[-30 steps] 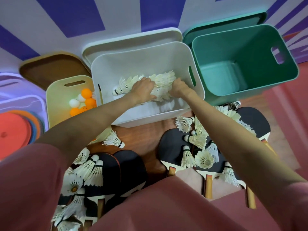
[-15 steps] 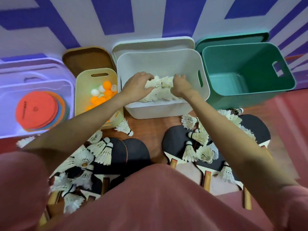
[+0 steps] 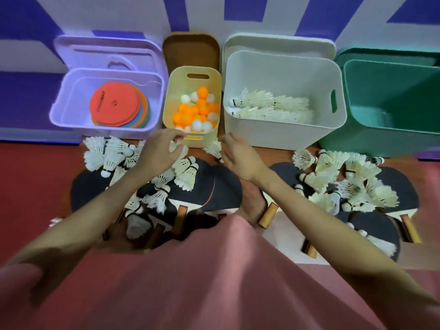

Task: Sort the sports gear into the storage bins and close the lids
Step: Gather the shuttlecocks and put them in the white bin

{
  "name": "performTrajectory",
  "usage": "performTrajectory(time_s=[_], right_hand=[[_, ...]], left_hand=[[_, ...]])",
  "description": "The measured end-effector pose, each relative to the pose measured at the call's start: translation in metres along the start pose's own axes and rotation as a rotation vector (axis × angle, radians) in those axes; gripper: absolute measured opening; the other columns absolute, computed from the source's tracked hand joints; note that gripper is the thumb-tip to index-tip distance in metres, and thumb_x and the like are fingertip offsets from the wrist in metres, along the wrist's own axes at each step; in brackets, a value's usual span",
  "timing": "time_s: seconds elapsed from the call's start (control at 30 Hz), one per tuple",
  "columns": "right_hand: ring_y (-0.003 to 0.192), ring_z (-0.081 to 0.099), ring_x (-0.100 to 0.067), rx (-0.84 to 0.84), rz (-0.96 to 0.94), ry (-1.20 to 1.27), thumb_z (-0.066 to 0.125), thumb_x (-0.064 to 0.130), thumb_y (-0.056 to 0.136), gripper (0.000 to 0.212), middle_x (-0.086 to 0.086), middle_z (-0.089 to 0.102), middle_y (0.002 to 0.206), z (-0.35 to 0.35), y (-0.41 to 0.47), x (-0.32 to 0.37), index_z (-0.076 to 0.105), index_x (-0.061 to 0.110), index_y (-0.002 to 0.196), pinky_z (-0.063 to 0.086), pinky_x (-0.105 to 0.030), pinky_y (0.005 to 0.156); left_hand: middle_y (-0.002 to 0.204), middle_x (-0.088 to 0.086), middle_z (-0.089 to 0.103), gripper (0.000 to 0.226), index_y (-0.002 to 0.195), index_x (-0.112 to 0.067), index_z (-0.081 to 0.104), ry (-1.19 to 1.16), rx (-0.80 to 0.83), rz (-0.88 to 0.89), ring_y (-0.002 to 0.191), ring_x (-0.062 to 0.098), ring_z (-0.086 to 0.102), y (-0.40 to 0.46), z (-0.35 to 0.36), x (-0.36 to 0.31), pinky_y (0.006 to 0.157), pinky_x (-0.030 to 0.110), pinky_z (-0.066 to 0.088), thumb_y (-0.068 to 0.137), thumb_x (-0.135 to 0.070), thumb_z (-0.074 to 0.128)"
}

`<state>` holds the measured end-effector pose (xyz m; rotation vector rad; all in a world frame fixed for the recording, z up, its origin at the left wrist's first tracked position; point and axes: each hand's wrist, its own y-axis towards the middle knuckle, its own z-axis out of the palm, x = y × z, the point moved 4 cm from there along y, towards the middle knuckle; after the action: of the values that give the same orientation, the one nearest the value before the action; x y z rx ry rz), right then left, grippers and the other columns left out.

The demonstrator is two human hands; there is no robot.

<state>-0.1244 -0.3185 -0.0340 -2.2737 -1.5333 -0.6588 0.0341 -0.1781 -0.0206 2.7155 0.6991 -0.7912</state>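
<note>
No readable text anywhere. Only candidate: dark print along the left edge of the top flat round orange-red foam disc [image 3: 115, 104] in the pale lilac plastic bin [image 3: 59, 108], up and to the left of the left hand's grip; too blurred to make out letters. Small dark mark near disc centre, also illegible. No labels, nos. or brand marks legible on the other bins, lids or gear.
</note>
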Motion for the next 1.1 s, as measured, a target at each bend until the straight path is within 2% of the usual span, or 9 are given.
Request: performTrajectory(time_s=[0.23, 0.3, 0.5, 0.67, 0.77, 0.83, 0.97, 1.03, 1.1], right_hand=[[0.111, 0.049, -0.036, 0.334, 0.066, -0.110, 0.067, 0.042, 0.082, 0.064, -0.017, 0.047, 0.120, 0.093, -0.003, 0.050, 0.041, 0.005, 0.128, 0.049, -0.042, 0.086], [0.111, 0.048, -0.036, 0.335, 0.132, -0.143, 0.067, 0.042, 0.083, 0.061, -0.017, 0.047, 0.119, 0.105, -0.002, 0.057, 0.041, 0.005, 0.124, 0.049, -0.043, 0.083], [0.109, 0.049, -0.037, 0.294, 0.226, -0.126, 0.054, 0.021, 0.089, 0.037, -0.019, 0.051, 0.117, 0.119, 0.000, 0.059, 0.042, 0.001, 0.117, 0.042, -0.039, 0.074], [0.096, 0.055, -0.040, 0.209, 0.260, -0.049, 0.047, 0.008, 0.087, 0.028, -0.019, 0.056, 0.105, 0.117, -0.005, 0.052, 0.048, 0.002, 0.115, 0.038, -0.035, 0.062], [0.090, 0.055, -0.039, 0.108, 0.330, -0.020, 0.046, 0.002, 0.084, 0.019, -0.020, 0.059, 0.101, 0.109, -0.011, 0.048, 0.054, 0.000, 0.101, 0.036, -0.034, 0.059], [0.082, 0.057, -0.038, -0.002, 0.380, 0.041, 0.046, 0.003, 0.084, 0.013, -0.019, 0.062, 0.091, 0.101, -0.016, 0.042, 0.056, 0.001, 0.092, 0.037, -0.035, 0.058], [0.068, 0.054, -0.026, -0.173, 0.388, 0.209, 0.053, 0.008, 0.090, 0.013, -0.012, 0.063, 0.077, 0.081, -0.024, 0.041, 0.063, 0.000, 0.094, 0.032, -0.029, 0.058], [0.062, 0.047, -0.022, -0.245, 0.372, 0.308, 0.056, 0.008, 0.089, 0.010, -0.008, 0.056, 0.067, 0.069, -0.025, 0.046, 0.062, 0.002, 0.083, 0.028, -0.027, 0.056], [0.059, 0.045, -0.027, -0.288, 0.352, 0.405, 0.057, 0.008, 0.088, 0.015, -0.012, 0.054, 0.061, 0.063, -0.022, 0.052, 0.058, 0.002, 0.074, 0.032, -0.033, 0.057]], left_hand=[[0.111, 0.011, 0.065, 0.032, 0.116, -0.007, 0.063, 0.027, 0.035, -0.142, 0.106, 0.030, 0.058, -0.065, 0.001, 0.060, 0.091, 0.037, 0.043, 0.085, -0.009, 0.068], [0.116, 0.012, 0.061, 0.041, 0.122, -0.007, 0.058, 0.025, 0.048, -0.194, 0.111, 0.030, 0.055, -0.075, 0.004, 0.069, 0.094, 0.037, 0.042, 0.084, -0.017, 0.071], [0.127, 0.012, 0.053, 0.071, 0.132, -0.007, 0.047, 0.018, 0.074, -0.353, 0.120, 0.028, 0.048, -0.092, 0.021, 0.080, 0.097, 0.038, 0.041, 0.075, -0.034, 0.080], [0.124, 0.013, 0.055, 0.076, 0.131, -0.006, 0.047, 0.004, 0.073, -0.407, 0.118, 0.031, 0.048, -0.091, 0.037, 0.085, 0.094, 0.038, 0.042, 0.071, -0.035, 0.083], [0.130, 0.016, 0.053, 0.081, 0.136, -0.004, 0.042, -0.014, 0.060, -0.441, 0.123, 0.032, 0.047, -0.089, 0.046, 0.083, 0.099, 0.039, 0.041, 0.072, -0.031, 0.083], [0.130, 0.017, 0.054, 0.082, 0.138, -0.005, 0.038, -0.016, 0.029, -0.448, 0.122, 0.034, 0.048, -0.088, 0.049, 0.082, 0.098, 0.040, 0.042, 0.073, -0.028, 0.082], [0.124, 0.015, 0.059, 0.075, 0.136, -0.008, 0.039, -0.079, -0.023, -0.480, 0.113, 0.033, 0.055, -0.088, 0.050, 0.084, 0.087, 0.040, 0.045, 0.076, -0.024, 0.080], [0.120, 0.013, 0.061, 0.072, 0.136, -0.010, 0.041, -0.115, -0.044, -0.460, 0.109, 0.033, 0.057, -0.090, 0.048, 0.084, 0.084, 0.039, 0.046, 0.076, -0.024, 0.079], [0.122, 0.011, 0.060, 0.071, 0.136, -0.011, 0.042, -0.152, -0.066, -0.415, 0.110, 0.031, 0.056, -0.093, 0.044, 0.083, 0.086, 0.039, 0.046, 0.076, -0.024, 0.079]])
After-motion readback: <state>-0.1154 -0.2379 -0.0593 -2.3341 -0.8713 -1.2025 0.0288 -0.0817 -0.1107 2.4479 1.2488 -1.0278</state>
